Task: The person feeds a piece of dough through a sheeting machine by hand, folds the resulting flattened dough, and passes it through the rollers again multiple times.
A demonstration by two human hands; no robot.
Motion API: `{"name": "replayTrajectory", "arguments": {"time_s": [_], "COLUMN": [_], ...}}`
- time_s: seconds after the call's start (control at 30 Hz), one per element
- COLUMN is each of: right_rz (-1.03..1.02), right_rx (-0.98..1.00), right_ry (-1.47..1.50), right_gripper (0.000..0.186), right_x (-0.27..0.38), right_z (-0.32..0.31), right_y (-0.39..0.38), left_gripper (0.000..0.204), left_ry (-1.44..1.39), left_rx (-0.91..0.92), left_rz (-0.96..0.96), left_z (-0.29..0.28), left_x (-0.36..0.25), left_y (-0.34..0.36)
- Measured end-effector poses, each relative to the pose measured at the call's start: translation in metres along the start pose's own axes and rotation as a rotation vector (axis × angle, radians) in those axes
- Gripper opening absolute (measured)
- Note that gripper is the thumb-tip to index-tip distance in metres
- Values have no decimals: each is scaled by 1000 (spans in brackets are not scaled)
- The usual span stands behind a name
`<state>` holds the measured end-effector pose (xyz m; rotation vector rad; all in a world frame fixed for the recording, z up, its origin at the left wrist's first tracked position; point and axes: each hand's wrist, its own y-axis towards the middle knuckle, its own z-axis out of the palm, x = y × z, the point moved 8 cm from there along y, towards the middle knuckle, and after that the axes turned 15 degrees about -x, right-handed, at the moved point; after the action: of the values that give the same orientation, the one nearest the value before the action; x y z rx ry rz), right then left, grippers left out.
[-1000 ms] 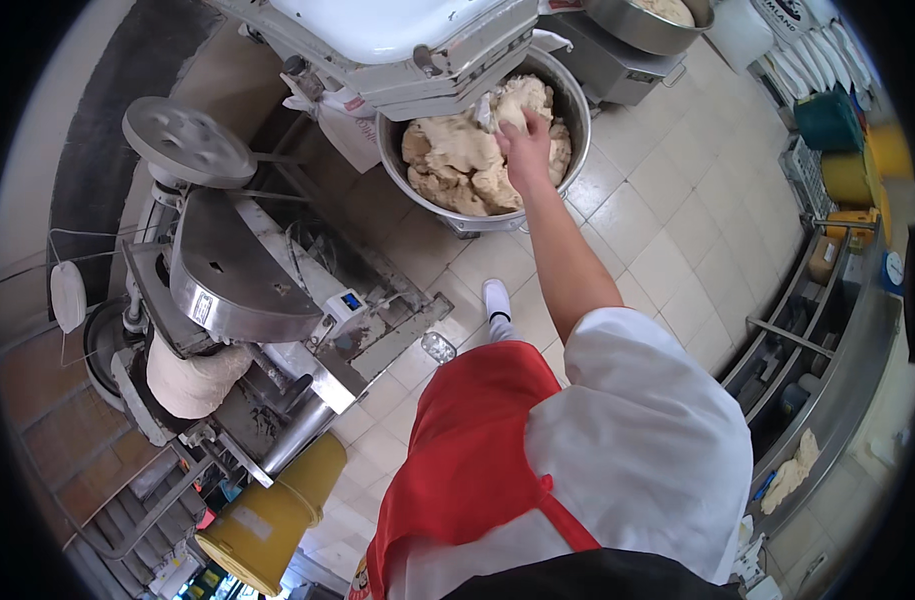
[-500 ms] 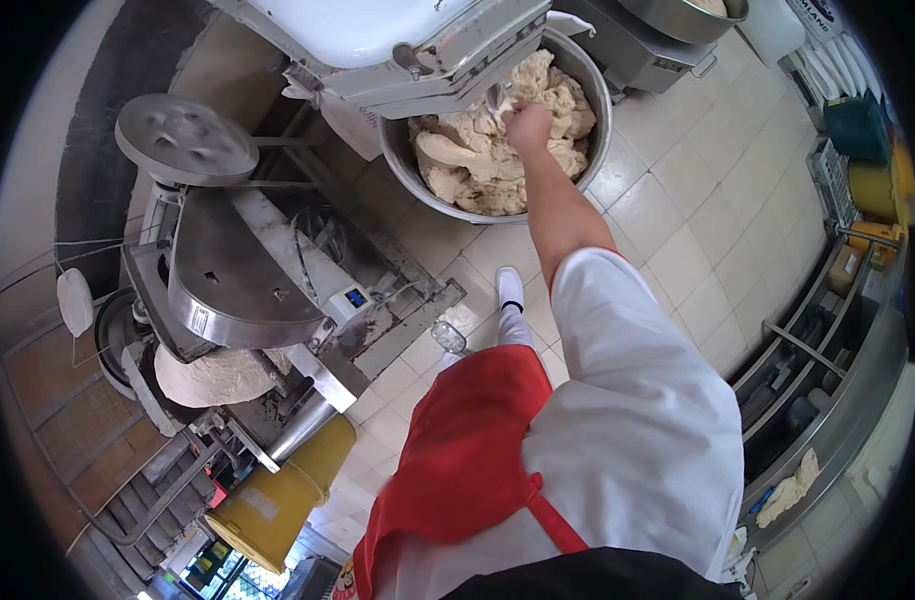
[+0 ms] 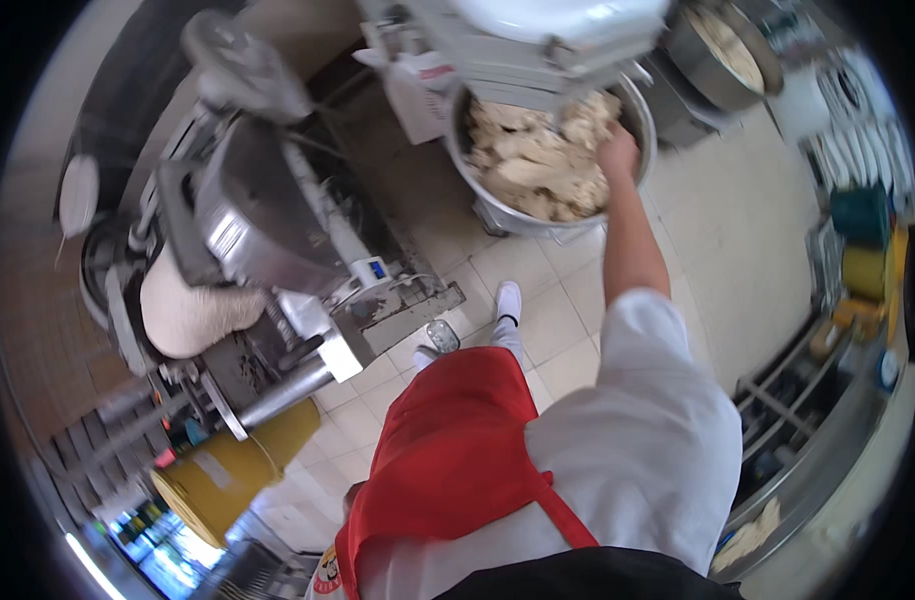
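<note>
My right hand [image 3: 619, 155] reaches far out to the right inner side of a big steel mixer bowl [image 3: 649, 118]. Its fingers look curled and closed on the pale, lumpy dough [image 3: 542, 170] that fills much of the bowl; blur and the back of the hand hide the fingertips. Over the far part of the bowl hangs the white and grey mixer head [image 3: 527, 60], covering some of the dough. My left hand is out of sight; only a dark sliver, perhaps skin, shows beside the red apron's left edge.
On the left stands a metal machine [image 3: 267, 220] with a dough mass [image 3: 192, 305] in it. A yellow bin [image 3: 227, 470] is below. Another dough-filled bowl [image 3: 677, 60] stands back right. Shelving [image 3: 797, 410] lines the right; a white sack [image 3: 417, 95] leans beside the mixer.
My right hand has gone from the dough's upper middle to the bowl's right side. The view has shifted, so the mixer and bowl appear farther right.
</note>
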<state>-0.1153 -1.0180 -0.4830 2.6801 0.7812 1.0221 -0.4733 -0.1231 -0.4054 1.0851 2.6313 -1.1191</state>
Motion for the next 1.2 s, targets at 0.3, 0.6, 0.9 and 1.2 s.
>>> {"name": "replayTrajectory", "arguments": {"time_s": [0.3, 0.6, 0.9, 1.2], "right_rz": [264, -220, 334, -177], "right_rx": [23, 473, 1007, 1222], "right_ry": [343, 785, 548, 780], "right_gripper": [34, 28, 138, 109], "right_x": [-18, 417, 535, 604], "right_z": [-103, -166, 118, 154], "right_y": [-272, -493, -679, -635], "left_gripper": [25, 30, 133, 84], "left_ry": [-175, -641, -415, -657], "left_rx": [-248, -344, -140, 426], "left_rz": [337, 765, 355, 460], "left_z": [-84, -205, -106, -142], "left_x": [-26, -202, -204, -296], "left_y": [172, 340, 518, 516]}}
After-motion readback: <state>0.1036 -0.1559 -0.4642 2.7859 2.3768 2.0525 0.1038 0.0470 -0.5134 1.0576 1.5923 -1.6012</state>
